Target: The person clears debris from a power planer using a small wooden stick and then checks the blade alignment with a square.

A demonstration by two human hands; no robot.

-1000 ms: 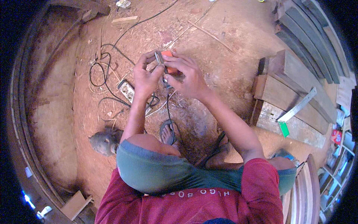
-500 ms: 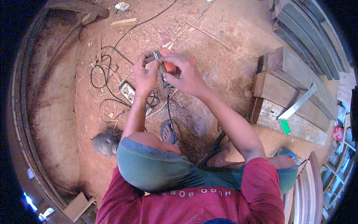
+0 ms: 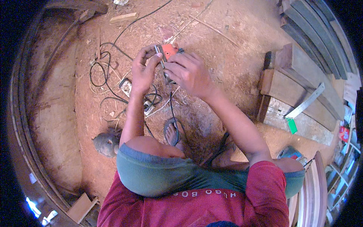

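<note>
Out in front of me, an orange power tool (image 3: 169,50) with a grey metal face lies just beyond and between my hands. My left hand (image 3: 144,68) pinches a thin, shiny metal strip (image 3: 157,49) between thumb and fingers, along the tool's left side. On the other side, my right hand (image 3: 189,72) has its fingers curled in against the lower part of the tool. Those fingertips meet near the strip's lower end, and whatever they pinch is hidden. A black cord (image 3: 172,108) runs down from the tool toward my foot.
A white power strip (image 3: 125,87) and tangled black cable (image 3: 100,77) lie on the dirt floor, left of my forearm. Thick wooden beams (image 3: 302,81) are stacked at right, with a green-handled try square (image 3: 305,102) on top. A rounded dark object (image 3: 106,144) sits beside my left knee.
My right hand's fingers have curled in and shifted down along the tool, showing more of its orange body. My left hand keeps its pinch on the metal strip. The view has shifted slightly.
</note>
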